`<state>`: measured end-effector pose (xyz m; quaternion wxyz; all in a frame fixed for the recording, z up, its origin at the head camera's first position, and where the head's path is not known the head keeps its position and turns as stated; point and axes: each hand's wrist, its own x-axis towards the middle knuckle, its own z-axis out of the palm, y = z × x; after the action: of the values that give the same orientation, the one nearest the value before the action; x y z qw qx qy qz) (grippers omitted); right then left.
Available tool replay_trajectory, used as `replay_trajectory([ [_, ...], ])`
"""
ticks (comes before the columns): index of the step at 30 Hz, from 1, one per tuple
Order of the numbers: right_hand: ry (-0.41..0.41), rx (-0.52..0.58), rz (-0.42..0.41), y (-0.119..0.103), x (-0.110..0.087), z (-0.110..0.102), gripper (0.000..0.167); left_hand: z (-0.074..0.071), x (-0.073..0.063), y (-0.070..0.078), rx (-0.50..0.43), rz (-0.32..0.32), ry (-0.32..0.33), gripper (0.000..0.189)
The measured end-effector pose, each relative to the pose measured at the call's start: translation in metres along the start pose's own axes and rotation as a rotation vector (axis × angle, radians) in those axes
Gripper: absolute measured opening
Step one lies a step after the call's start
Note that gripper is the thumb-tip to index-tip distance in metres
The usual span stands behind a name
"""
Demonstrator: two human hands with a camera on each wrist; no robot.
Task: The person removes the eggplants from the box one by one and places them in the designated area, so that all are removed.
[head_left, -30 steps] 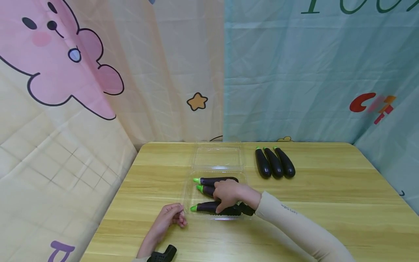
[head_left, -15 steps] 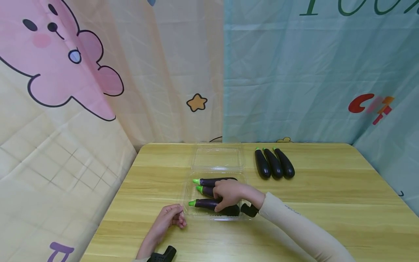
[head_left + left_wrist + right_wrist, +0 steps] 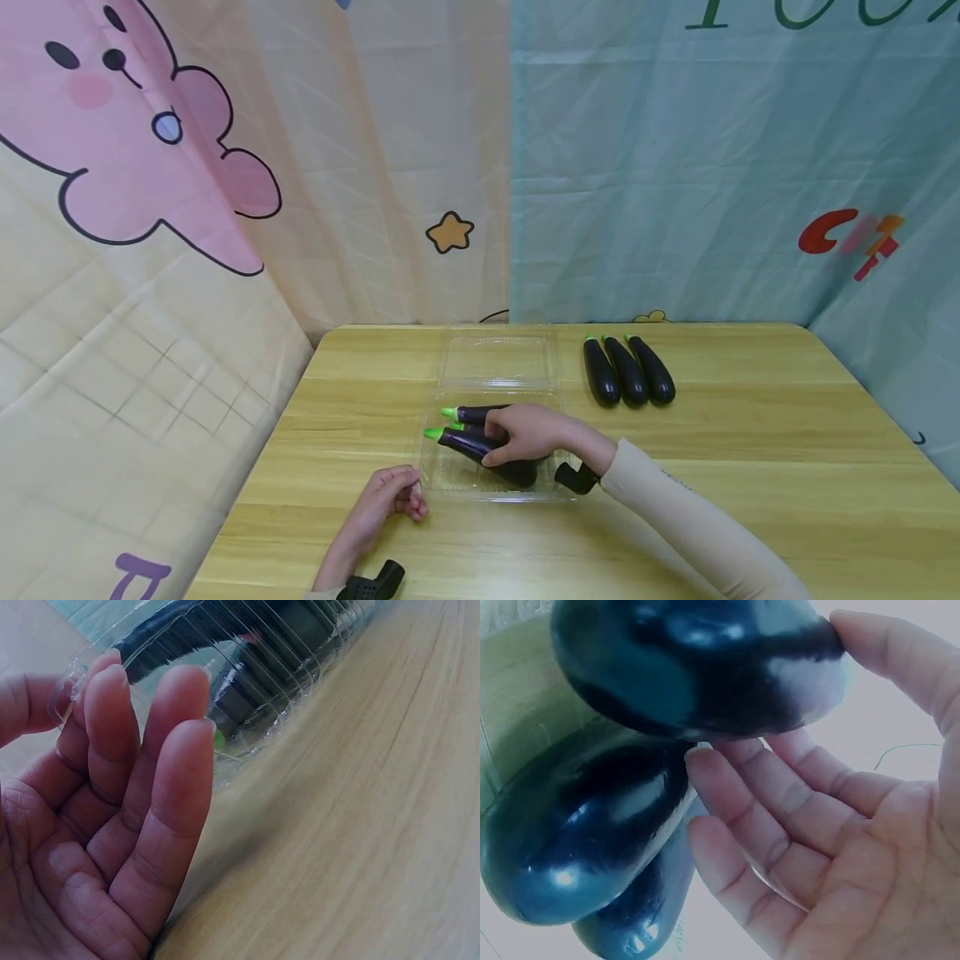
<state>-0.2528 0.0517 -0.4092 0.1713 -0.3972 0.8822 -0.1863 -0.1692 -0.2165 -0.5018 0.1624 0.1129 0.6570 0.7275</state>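
Note:
My right hand (image 3: pixel 531 432) grips an eggplant (image 3: pixel 467 445) with a green stem end, thumb on the near side and fingers on the far side. This eggplant slants over the open clear plastic clamshell box (image 3: pixel 510 497). Two more eggplants lie in the box, a far one (image 3: pixel 474 413) and a middle one (image 3: pixel 457 427) mostly hidden by the hand. In the right wrist view, the held eggplant (image 3: pixel 697 667) is above the rounded ends of those two. My left hand (image 3: pixel 384 500) pinches the box's left edge (image 3: pixel 63 694) between thumb and fingers.
The box's lid (image 3: pixel 498 360) lies folded back toward the curtain. Right of it, three eggplants (image 3: pixel 628 372) lie side by side on the wooden table (image 3: pixel 750 500). Printed curtains (image 3: pixel 637 167) hang behind and beside the table.
My right hand has lifted the near eggplant off the box's front part and brought it back toward the other two, tilting it. The left hand stays at the box edge.

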Motion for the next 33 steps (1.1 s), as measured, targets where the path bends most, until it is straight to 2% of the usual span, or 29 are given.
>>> replay_trajectory([
  [7, 0.09, 0.089, -0.007, 0.002, -0.002, -0.001, 0.036, 0.0, 0.001, 0.001, -0.003, 0.0, 0.007, 0.03],
  [25, 0.366, 0.105, -0.019, 0.002, -0.011, -0.005, 0.047, 0.0, 0.002, 0.001, -0.006, 0.0, -0.001, 0.03],
  [33, 0.471, 0.215, 0.001, 0.0, -0.019, -0.007, 0.047, -0.001, 0.0, 0.0, -0.007, -0.003, -0.007, 0.03],
])
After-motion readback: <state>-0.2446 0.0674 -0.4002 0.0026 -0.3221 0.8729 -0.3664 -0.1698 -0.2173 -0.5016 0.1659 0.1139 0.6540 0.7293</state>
